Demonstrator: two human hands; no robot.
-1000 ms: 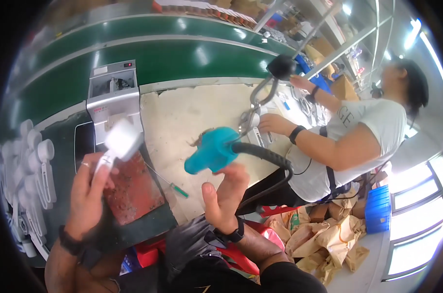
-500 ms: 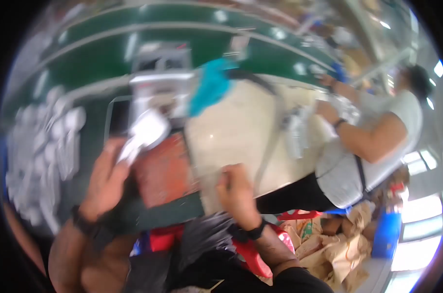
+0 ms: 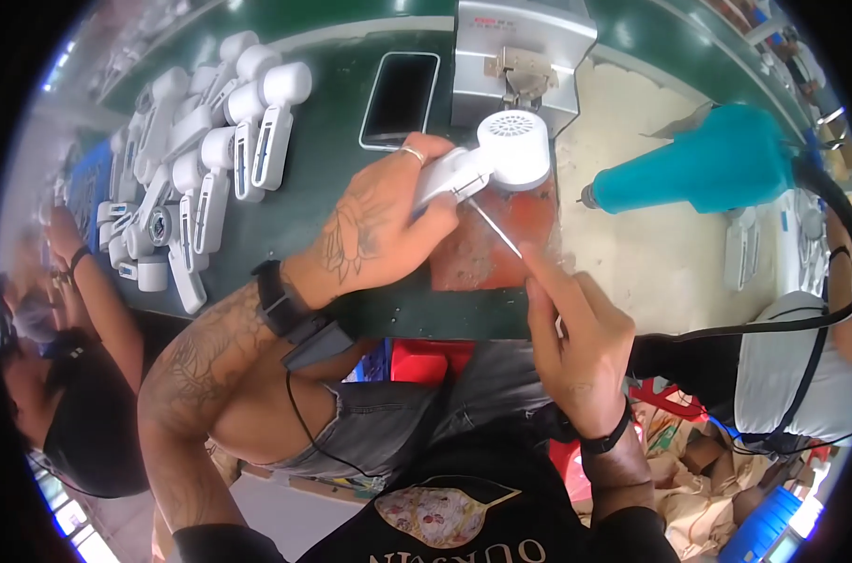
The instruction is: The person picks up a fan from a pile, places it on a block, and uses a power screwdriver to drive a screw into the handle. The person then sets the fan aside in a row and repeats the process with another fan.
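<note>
A white handheld fan (image 3: 515, 150) with a round grilled head is gripped by its handle in my left hand (image 3: 365, 225). Its grille faces up, over a worn red plate (image 3: 482, 249) on the table. Between the fingers of my right hand (image 3: 581, 342) is a thin metal rod (image 3: 497, 231), its far tip at the fan's handle, by my left thumb. My right fingers hide the rod's near end. Behind the fan stands a grey metal box-shaped machine (image 3: 515, 61) with a small bracket on its front.
A teal power tool (image 3: 698, 164) lies at the right, its black cable (image 3: 834, 202) curving down. Left of the machine lies a phone (image 3: 400, 100). Several white fans (image 3: 201, 178) are heaped at the left. People sit on both sides; brown paper (image 3: 689, 479) is at lower right.
The view has swung left and sharpened. My left hand still holds the white fan, now with its grille showing. My right hand has come in from the right and holds the rod against it.
</note>
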